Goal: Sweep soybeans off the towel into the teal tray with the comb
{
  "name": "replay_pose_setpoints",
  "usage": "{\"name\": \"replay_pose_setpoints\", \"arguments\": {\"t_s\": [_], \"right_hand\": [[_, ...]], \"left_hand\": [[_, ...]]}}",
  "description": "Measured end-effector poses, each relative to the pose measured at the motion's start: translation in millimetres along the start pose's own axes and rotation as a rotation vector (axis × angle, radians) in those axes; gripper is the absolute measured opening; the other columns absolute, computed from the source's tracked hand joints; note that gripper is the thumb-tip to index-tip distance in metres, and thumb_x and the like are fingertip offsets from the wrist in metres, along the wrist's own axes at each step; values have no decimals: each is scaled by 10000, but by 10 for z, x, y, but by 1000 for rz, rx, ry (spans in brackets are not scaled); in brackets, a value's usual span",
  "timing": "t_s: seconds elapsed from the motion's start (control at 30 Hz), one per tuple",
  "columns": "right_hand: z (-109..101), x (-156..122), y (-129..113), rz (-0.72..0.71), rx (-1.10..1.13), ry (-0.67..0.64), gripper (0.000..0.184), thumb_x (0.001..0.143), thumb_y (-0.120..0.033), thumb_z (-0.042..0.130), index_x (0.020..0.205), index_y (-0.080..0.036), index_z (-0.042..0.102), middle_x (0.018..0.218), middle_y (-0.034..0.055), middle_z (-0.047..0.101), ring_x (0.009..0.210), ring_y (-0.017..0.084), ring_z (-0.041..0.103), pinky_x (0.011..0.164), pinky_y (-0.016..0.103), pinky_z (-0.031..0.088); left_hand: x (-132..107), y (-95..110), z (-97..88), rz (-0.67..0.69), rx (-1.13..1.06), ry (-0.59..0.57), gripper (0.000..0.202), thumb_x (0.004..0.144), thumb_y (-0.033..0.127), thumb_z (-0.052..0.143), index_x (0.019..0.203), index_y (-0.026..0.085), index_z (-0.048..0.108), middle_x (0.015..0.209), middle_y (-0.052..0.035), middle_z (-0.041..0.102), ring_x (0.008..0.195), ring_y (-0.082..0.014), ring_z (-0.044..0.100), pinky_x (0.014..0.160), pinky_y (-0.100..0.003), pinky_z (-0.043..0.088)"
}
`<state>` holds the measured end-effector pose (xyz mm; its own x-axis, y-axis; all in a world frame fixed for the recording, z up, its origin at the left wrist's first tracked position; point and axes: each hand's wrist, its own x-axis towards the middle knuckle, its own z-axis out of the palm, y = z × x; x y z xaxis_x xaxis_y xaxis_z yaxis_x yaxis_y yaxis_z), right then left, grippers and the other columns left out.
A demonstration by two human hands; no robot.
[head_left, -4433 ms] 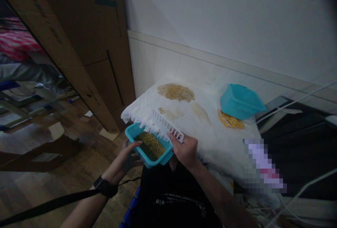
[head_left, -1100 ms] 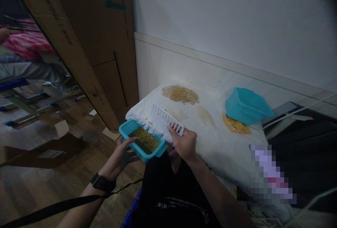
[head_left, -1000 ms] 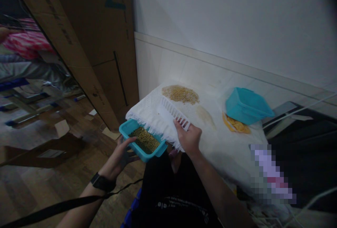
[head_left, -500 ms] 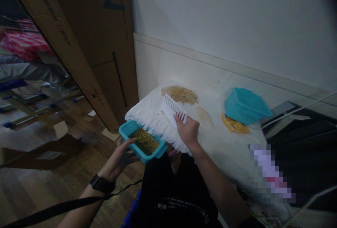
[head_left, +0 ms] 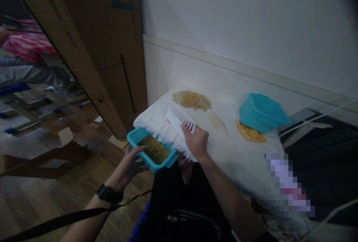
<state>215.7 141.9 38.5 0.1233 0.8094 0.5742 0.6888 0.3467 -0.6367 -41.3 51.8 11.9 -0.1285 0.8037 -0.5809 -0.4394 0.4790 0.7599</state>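
My left hand grips the near left side of a teal plastic basket, its thumb over the rim. Green and yellowish beans lie inside. The basket sits just under the fringed edge of a white cloth on the table. In my right hand is a white slotted plastic scoop, held flat on the cloth with its slotted side away from me. A few beans lie by the scoop's left end. Beyond it spreads a pile of yellowish beans on the cloth.
A second teal basket stands tilted on a yellow bag at the right. A tall cardboard box rises at the left, and a white wall closes off the back. Dark equipment stands at the right.
My right hand has drawn the scoop slightly left across the cloth, toward the fringed edge. My left hand and the basket have stayed almost in place.
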Motion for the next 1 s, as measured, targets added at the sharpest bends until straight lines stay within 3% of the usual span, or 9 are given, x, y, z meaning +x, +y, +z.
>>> {"name": "replay_pose_setpoints", "arguments": {"t_s": [0.2,0.47,0.83,1.0], "right_hand": [[-61,73,38,52,-36,75,314,985,-427,741,829,-175,846,802,150,860,731,291,839,668,314,595],[-75,114,100,39,-103,71,321,986,-417,726,812,-175,847,775,154,851,725,295,833,658,318,588],[-49,68,23,27,-70,3,304,987,-400,733,834,-167,853,834,175,866,764,333,858,701,345,612],[-15,21,-20,9,-26,-21,282,985,-399,740,839,-186,853,800,146,863,744,314,853,678,325,611]], "left_hand": [[10,4,-2,-12,12,2,789,855,379,906,1502,390,455,1179,-92,740,810,-315,831,727,-519,704],[16,-2,-10,-2,-3,-4,824,808,394,953,1486,374,485,1189,-108,744,848,-324,830,799,-566,701],[-50,0,-5,33,1,-43,720,850,401,932,1425,352,503,1179,-81,744,885,-291,820,825,-532,705],[-13,-13,-28,13,-1,-46,777,813,420,962,1437,366,501,1173,-65,742,863,-298,826,806,-532,705]]}}
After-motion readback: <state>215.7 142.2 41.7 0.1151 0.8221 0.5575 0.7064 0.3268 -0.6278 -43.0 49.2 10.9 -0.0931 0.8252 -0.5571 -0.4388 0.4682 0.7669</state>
